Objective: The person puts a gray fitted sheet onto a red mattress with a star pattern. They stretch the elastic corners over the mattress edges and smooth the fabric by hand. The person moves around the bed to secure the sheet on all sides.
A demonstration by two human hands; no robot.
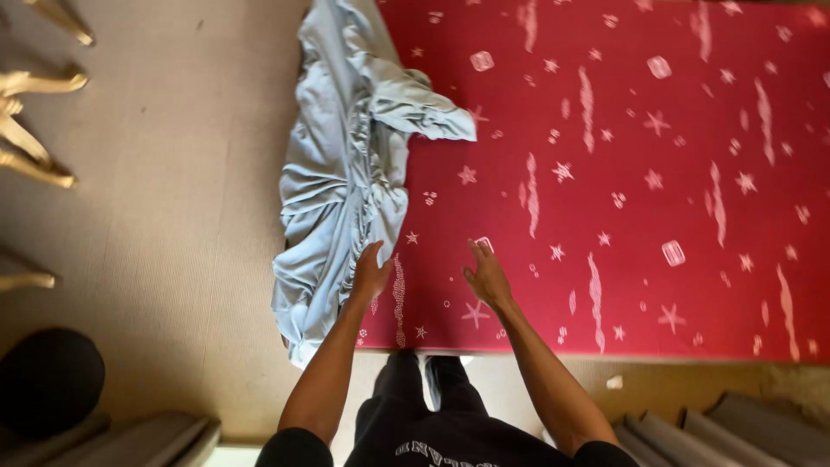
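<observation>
Far left, at the frame edge: pale gold chair legs (35, 130) standing on beige carpet (173, 216). Near left corner: a dark rounded object (47, 380) on the floor, beside grey folded edges (164, 441), too blurred to identify. Left of centre: a light blue sheet (341, 173), bunched and gathered along an elastic hem, draped over the left edge of a red mattress (648, 173) and hanging down to the near corner, one fold flopped rightward onto the red surface. At the sheet's near right edge: left hand (370, 275), fingers pressed into the gathered hem, seemingly pinching the cloth, though the exact clasp cannot be told from above. Just right of it, apart from the sheet: right hand (487, 277), fingers spread and loose, grasping nothing, hovering over or resting on the bare red mattress. Across the mattress, out to the far right: white stars, wavy streaks and small squares printed on the red cover. Near centre, below both forearms: dark trousers (424, 389) and a dark shirt. Near right: more grey folded edges (718, 432) on the floor.
</observation>
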